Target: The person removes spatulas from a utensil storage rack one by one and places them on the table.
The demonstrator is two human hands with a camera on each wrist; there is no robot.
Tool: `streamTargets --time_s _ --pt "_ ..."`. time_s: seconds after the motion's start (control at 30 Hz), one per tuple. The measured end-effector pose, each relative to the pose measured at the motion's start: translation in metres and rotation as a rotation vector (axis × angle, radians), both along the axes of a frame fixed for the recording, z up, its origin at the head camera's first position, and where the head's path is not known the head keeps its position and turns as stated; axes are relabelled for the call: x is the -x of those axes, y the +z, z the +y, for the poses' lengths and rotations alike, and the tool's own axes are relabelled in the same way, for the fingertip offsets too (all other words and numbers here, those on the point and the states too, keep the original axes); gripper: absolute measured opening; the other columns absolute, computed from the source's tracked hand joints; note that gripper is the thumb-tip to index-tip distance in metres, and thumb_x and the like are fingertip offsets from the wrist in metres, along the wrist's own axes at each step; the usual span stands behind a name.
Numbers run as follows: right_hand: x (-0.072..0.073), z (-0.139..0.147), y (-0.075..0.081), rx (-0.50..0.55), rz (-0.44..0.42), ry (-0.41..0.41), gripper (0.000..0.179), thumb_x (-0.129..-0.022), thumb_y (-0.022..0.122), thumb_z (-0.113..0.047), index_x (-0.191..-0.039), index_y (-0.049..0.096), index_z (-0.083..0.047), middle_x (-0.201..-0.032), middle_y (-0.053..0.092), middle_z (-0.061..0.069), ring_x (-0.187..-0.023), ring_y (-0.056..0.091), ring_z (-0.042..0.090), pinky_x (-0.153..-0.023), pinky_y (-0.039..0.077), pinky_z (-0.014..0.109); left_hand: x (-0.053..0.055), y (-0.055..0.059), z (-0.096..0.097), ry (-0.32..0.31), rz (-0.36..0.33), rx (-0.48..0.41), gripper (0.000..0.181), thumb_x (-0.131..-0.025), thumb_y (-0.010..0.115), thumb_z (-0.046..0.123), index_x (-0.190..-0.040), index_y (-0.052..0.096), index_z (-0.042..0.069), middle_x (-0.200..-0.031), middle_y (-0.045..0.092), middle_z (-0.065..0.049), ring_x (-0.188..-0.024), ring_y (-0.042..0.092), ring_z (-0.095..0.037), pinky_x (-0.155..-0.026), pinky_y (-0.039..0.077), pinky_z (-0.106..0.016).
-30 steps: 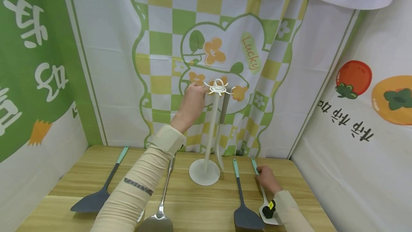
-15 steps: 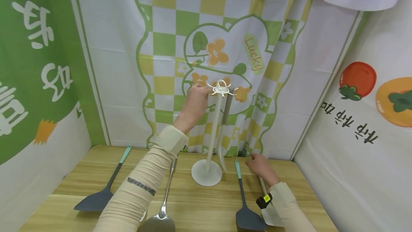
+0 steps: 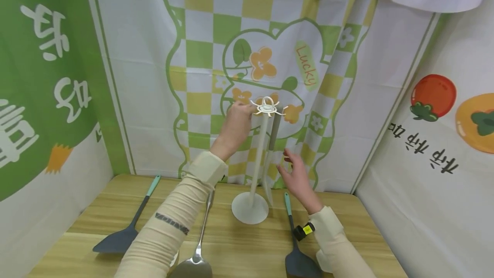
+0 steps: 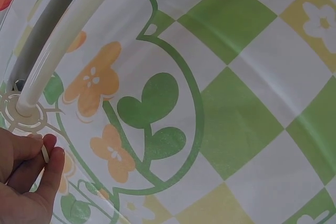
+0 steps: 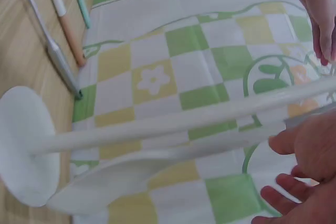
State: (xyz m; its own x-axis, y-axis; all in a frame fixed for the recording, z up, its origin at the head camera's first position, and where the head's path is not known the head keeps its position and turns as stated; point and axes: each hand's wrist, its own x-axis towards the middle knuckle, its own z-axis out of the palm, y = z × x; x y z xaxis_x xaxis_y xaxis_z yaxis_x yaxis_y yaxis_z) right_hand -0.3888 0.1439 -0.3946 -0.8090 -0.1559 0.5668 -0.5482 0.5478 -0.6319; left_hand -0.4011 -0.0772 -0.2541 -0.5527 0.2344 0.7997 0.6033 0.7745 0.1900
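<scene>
A white utensil stand (image 3: pixel 258 160) with a round base and a ring of hooks at the top stands on the table. My left hand (image 3: pixel 234 125) pinches one of those hooks between thumb and fingers, as the left wrist view shows at the hook tip (image 4: pixel 45 155). From another hook hangs a spatula (image 3: pixel 275 130) with a grey handle and a white blade (image 5: pixel 105 182), which reaches down beside the base. Just right of the spatula, my right hand (image 3: pixel 297 179) is raised with fingers spread, holding nothing. In the right wrist view its thumb (image 5: pixel 286 142) lies close to the handle.
On the wooden table (image 3: pixel 227 243) lie a dark turner (image 3: pixel 296 256) to the right, a white-headed utensil (image 3: pixel 323 261) partly under my right sleeve, a metal turner (image 3: pixel 194 263) and another dark turner (image 3: pixel 119 239) to the left. A patterned curtain (image 3: pixel 200 55) hangs behind.
My right hand has let go of the mint-handled utensil on the right of the table and moved up and left to beside the hanging spatula. The left hand keeps its pinch on the hook.
</scene>
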Motion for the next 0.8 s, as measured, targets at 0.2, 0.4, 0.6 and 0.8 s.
streamTargets --time_s 0.2,0.4,0.6,0.8 --pt "0.006 -0.016 0.013 0.121 0.06 0.04 0.058 -0.098 0.066 -0.005 -0.15 0.042 0.005 -0.143 0.052 0.026 -0.125 0.056 0.045 -0.105 0.048 0.063 0.001 0.0 0.0 0.005 0.007 0.008 0.02 -0.095 0.061 -0.01 -0.101 0.077 -0.001 -0.105 0.078 -0.013 -0.098 0.069 -0.034 -0.091 0.059 -0.041" --pt "0.011 -0.031 0.019 0.238 0.15 0.093 0.059 -0.098 0.064 0.0 -0.152 0.041 0.003 -0.142 0.053 0.026 -0.124 0.059 0.045 -0.102 0.052 0.057 0.003 -0.001 -0.002 -0.01 0.019 0.0 0.019 -0.094 0.062 -0.01 -0.101 0.077 -0.001 -0.107 0.077 -0.013 -0.1 0.07 -0.033 -0.095 0.059 -0.04" --pt "0.017 -0.045 0.024 0.335 0.213 0.14 0.058 -0.098 0.061 0.006 -0.152 0.041 0.002 -0.139 0.055 0.027 -0.122 0.061 0.045 -0.098 0.056 0.053 0.004 -0.001 -0.003 -0.034 0.041 -0.013 0.022 -0.093 0.061 -0.013 -0.102 0.077 -0.002 -0.106 0.077 -0.015 -0.098 0.071 -0.034 -0.094 0.059 -0.04" --pt "0.01 -0.055 0.034 0.354 0.245 0.121 0.062 -0.095 0.056 0.016 -0.152 0.034 0.01 -0.136 0.051 0.036 -0.114 0.062 0.052 -0.089 0.058 0.059 0.005 -0.002 -0.003 -0.028 0.035 0.003 0.022 -0.092 0.062 -0.013 -0.102 0.077 0.0 -0.104 0.078 -0.014 -0.097 0.071 -0.033 -0.092 0.06 -0.038"
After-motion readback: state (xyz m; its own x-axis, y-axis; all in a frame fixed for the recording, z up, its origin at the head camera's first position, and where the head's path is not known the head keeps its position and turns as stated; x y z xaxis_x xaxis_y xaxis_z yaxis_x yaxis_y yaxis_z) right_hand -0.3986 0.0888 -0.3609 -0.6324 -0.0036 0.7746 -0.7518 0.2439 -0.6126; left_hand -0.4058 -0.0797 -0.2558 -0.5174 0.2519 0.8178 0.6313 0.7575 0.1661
